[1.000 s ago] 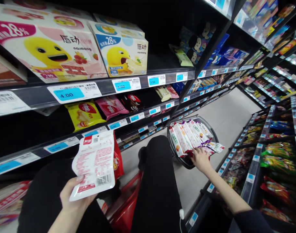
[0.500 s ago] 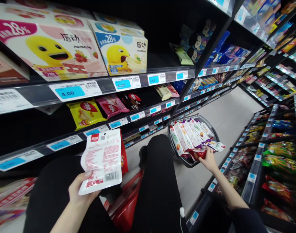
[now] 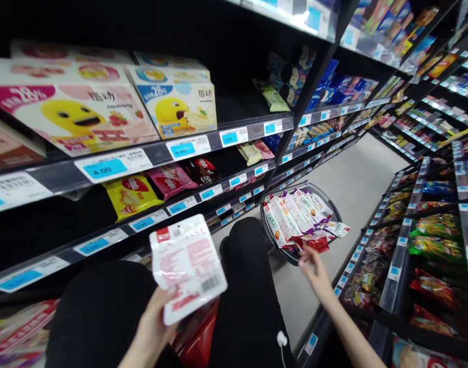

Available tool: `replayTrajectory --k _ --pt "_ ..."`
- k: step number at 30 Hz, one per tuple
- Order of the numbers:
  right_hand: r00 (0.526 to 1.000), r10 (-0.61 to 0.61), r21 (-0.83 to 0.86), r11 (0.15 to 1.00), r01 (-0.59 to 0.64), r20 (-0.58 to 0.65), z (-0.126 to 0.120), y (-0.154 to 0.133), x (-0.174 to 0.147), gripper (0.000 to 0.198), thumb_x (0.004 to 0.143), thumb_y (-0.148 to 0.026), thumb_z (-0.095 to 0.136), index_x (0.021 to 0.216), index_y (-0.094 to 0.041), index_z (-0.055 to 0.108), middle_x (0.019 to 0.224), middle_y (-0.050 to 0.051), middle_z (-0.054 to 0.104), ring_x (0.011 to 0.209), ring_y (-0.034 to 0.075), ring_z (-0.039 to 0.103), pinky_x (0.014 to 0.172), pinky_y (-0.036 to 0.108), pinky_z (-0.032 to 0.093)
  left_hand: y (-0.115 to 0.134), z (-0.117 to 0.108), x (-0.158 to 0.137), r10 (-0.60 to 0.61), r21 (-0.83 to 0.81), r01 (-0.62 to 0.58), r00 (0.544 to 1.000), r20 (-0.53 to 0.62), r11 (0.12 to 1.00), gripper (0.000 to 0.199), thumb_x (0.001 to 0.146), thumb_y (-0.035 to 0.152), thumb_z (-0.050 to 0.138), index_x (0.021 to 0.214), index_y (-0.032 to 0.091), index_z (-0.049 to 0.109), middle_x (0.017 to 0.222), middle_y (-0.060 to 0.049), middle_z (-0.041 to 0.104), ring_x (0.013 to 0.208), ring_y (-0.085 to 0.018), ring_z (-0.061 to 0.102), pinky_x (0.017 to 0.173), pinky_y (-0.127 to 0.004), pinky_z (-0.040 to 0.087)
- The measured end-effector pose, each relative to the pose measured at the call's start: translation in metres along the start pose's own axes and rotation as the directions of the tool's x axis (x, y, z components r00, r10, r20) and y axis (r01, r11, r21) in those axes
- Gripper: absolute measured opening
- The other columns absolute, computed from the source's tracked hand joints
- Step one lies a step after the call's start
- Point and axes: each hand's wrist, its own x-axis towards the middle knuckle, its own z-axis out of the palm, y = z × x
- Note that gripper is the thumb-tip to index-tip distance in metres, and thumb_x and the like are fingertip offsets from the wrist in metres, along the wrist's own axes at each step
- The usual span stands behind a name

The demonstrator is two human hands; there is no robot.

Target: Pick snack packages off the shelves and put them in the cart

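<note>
My left hand (image 3: 155, 314) is closed on the lower left edge of a white snack pouch (image 3: 190, 266), whose printed side with a barcode faces up. It hangs above my lap, in front of the lower shelves. At the near rim of a dark basket (image 3: 265, 225) on the floor, my right hand (image 3: 313, 270) has its fingers apart and nothing in them. Several white snack packets (image 3: 291, 214) lie side by side in that basket. Just beyond my right fingertips, a red packet (image 3: 317, 241) lies at the basket's near right edge.
Left of me, a black shelf holds snack boxes (image 3: 99, 115) with yellow cartoon figures; a yellow packet (image 3: 132, 194) lies one level down. Snack racks (image 3: 437, 235) line the aisle's right side. A red container (image 3: 199, 340) is between my legs.
My right hand has let go of the red packet in the basket and drawn back left and toward me. My left hand has brought the pouch to the right and slightly tilted it.
</note>
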Motion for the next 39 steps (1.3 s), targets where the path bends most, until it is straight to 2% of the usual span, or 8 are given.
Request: replayTrajectory --k 3,11,16,22,27,31,36,39 --pt "0.908 -0.065 0.554 0.809 -0.195 0.413 0.036 -0.052 -0.049 0.065 0.07 -0.054 0.062 0.124 -0.023 0.042 0.109 0.013 0.057 0.088 0.023 0.058 0.08 0.04 0.044 -0.028 0.037 -0.037 -0.125 0.095 0.117 0.988 0.087 0.989 0.057 0.045 0.028 0.076 0.099 0.017 0.063 0.09 -0.011 0.069 0.094 -0.039 0.06 0.082 -0.048 0.049" --pt "0.965 0.19 0.95 0.219 -0.223 0.182 0.037 -0.118 -0.078 0.056 0.066 -0.053 0.067 0.116 -0.03 0.055 0.11 0.007 0.062 0.11 0.027 0.052 0.094 0.045 0.038 -0.08 0.118 -0.088 -0.04 0.517 -0.297 0.838 0.543 0.803 0.085 0.068 0.063 0.056 0.136 0.016 0.034 0.144 -0.013 0.026 0.136 -0.027 0.009 0.112 -0.037 0.01" --pt "0.951 0.301 0.958 0.24 -0.154 0.077 -0.017 -0.115 -0.063 0.055 0.064 -0.041 0.071 0.115 -0.026 0.056 0.104 0.007 0.065 0.101 0.028 0.057 0.09 0.047 0.042 -0.076 0.152 -0.101 -0.094 0.66 -0.558 0.723 0.684 0.503 0.074 0.075 0.059 0.05 0.132 0.012 0.042 0.143 -0.015 0.028 0.135 -0.029 0.013 0.111 -0.04 0.008" --pt "0.965 0.258 0.921 0.384 -0.061 -0.043 -0.032 -0.106 -0.053 0.055 0.072 -0.045 0.063 0.12 -0.022 0.048 0.104 0.01 0.064 0.094 0.028 0.06 0.081 0.045 0.048 -0.064 0.195 -0.117 -0.089 0.42 -0.389 0.638 0.765 0.82 0.073 0.071 0.051 0.062 0.132 0.02 0.038 0.134 -0.012 0.043 0.126 -0.029 0.035 0.105 -0.04 0.028" --pt "0.644 -0.417 0.051 0.814 0.578 -0.642 -0.025 -0.112 -0.04 0.05 0.068 -0.02 0.069 0.113 -0.022 0.048 0.104 0.006 0.061 0.097 0.026 0.057 0.079 0.044 0.049 -0.035 0.198 -0.117 -0.124 0.234 -0.069 0.686 0.717 0.97 0.064 0.076 0.048 0.057 0.131 0.021 0.035 0.136 -0.015 0.038 0.119 -0.032 0.043 0.094 -0.048 0.038" --pt "0.272 -0.939 -0.664 0.341 0.665 -0.21 -0.032 -0.131 -0.036 0.028 0.067 -0.003 0.065 0.088 -0.019 0.055 0.109 0.004 0.056 0.11 0.028 0.048 0.085 0.048 0.045 -0.016 0.193 -0.118 -0.185 0.136 0.128 0.572 0.799 0.982 0.057 0.078 0.034 0.057 0.131 0.019 0.04 0.13 -0.015 0.047 0.118 -0.031 0.045 0.099 -0.049 0.032" --pt "0.186 -0.982 -0.752 0.145 0.644 -0.03 -0.032 -0.144 -0.038 0.018 0.07 -0.007 0.064 0.08 -0.02 0.056 0.105 0.003 0.056 0.107 0.026 0.047 0.082 0.046 0.045 -0.003 0.181 -0.094 -0.211 0.252 0.029 0.639 0.74 0.967 0.054 0.085 0.045 0.041 0.131 0.017 0.041 0.127 -0.015 0.049 0.119 -0.03 0.044 0.102 -0.048 0.026" --pt "0.332 -0.943 -0.791 0.183 0.584 0.026 -0.054 -0.122 -0.029 0.022 0.071 -0.007 0.064 0.088 -0.019 0.057 0.106 0.006 0.057 0.108 0.03 0.048 0.081 0.048 0.044 0.006 0.145 -0.062 -0.225 0.702 -0.334 0.786 0.576 0.63 0.059 0.081 0.052 0.043 0.13 0.02 0.043 0.13 -0.015 0.047 0.124 -0.031 0.038 0.103 -0.051 0.022"
